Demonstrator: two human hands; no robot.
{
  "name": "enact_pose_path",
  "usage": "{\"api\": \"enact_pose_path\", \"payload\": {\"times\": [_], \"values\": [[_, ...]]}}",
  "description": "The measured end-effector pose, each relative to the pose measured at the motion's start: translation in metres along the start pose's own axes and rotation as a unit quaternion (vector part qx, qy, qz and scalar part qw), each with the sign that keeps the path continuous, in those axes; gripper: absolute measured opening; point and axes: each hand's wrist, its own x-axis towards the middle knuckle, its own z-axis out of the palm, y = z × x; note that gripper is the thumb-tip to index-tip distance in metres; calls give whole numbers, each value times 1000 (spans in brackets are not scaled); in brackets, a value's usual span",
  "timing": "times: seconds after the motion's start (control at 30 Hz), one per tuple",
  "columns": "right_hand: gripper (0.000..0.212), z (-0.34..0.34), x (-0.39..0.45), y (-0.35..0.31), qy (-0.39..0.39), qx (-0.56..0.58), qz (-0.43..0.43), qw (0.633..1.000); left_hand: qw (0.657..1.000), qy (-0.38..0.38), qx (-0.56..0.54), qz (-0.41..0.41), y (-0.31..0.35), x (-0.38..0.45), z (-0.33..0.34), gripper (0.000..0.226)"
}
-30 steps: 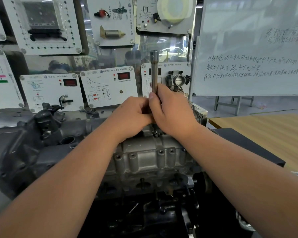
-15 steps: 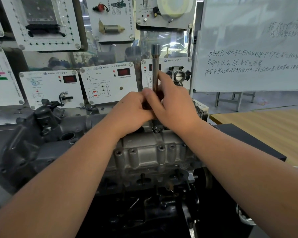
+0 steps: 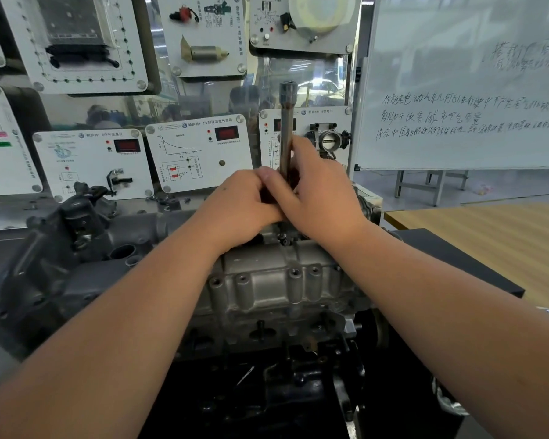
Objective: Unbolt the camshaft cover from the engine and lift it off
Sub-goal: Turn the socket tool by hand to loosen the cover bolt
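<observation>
A grey cast camshaft cover (image 3: 267,280) with several bolt bosses tops the engine in front of me. A long steel socket extension (image 3: 286,128) stands upright over the cover's far edge, its square-drive end uppermost. My right hand (image 3: 317,198) grips the lower shaft, thumb to the left. Pressed against it, my left hand (image 3: 244,204) curls around the shaft's base. The tool's lower end and the bolt under it are hidden by both hands.
Dark engine housing (image 3: 70,236) with an open port lies left of the cover. White training panels (image 3: 200,150) and a throttle body (image 3: 328,139) line the wall behind. A whiteboard (image 3: 463,90) and a wooden table (image 3: 495,242) stand to the right.
Both hands stay on the extension; my right fingers have shifted round the shaft, as if turning it. The view has tilted slightly.
</observation>
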Motion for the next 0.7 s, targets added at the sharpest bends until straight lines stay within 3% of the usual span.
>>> {"api": "enact_pose_path", "payload": {"times": [0.17, 0.7], "values": [[16, 2, 0, 3, 0, 7, 15, 1000, 1000, -8, -8, 24, 5, -3, -1, 40], [15, 4, 2, 3, -27, 11, 2, 1000, 998, -20, 28, 44, 5, -5, -2, 42]]}}
